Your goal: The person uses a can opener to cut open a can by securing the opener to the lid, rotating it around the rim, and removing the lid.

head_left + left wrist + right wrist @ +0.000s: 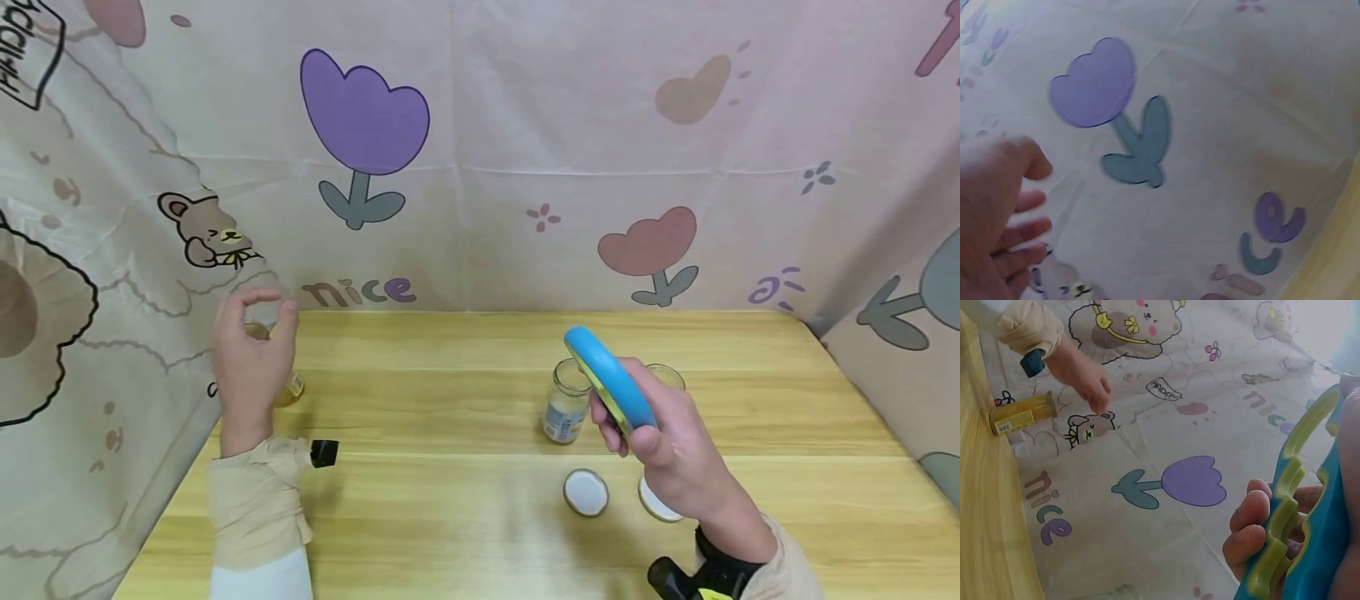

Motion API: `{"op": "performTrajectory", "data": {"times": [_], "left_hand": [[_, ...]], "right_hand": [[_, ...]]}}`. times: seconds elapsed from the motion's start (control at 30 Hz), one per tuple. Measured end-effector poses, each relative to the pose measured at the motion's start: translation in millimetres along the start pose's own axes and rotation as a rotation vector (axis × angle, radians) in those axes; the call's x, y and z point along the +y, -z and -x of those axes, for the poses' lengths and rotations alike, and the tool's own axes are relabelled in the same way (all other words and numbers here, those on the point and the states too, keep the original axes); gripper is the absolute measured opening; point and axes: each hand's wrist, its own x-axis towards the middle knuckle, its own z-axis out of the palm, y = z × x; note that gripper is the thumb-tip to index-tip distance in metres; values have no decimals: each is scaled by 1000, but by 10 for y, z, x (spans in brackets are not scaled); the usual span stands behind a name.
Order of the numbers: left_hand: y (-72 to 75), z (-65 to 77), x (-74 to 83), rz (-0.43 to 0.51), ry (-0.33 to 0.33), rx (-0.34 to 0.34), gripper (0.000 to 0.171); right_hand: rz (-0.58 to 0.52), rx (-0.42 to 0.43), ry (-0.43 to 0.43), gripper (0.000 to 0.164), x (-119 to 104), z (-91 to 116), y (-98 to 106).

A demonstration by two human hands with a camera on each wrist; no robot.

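**Right hand [682, 433] grips blue-and-green tool [617, 377]; left hand [255, 358] raised, fingers loosely bent**

The right hand's fingers and thumb are curled round the tool, a curved piece with a scalloped yellow-green inner edge. The tool is held above the wooden table [442, 408], overlapping the mouth of a labelled glass jar [564, 412] in the head view. A second glass jar [666, 375] stands just beside it, mostly hidden by the right hand. Nearer the person, two round lids [586, 492] lie flat, one partly covered.

The left hand's thumb and forefinger are spread apart. A yellow jar [1022, 414] stands upright at the table's left end; the right wrist view shows it apart from that hand. A printed cloth [495, 92] hangs behind.
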Motion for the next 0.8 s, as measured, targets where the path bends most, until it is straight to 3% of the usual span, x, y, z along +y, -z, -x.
{"op": "performTrajectory", "data": {"times": [0.1,0.3,0.43,0.53,0.63,0.8], "left_hand": [[108,-27,-17,-74,79,17,33],[233,-57,-122,-167,143,-97,42],[246,-52,-223,-191,190,-116,51],[187,-49,-301,-207,190,-85,53],[137,-60,-350,-203,221,-40,58],[114,-86,-522,-50,415,-8,73]], "right_hand": [[16,-1,0,51,-12,1,12],[42,-5,-31,53,-37,10,24],[68,-11,-41,53,-43,17,26],[79,-11,-47,52,-41,18,30],[93,-14,-49,51,-32,16,32],[106,-23,-54,52,-19,18,36]]}}
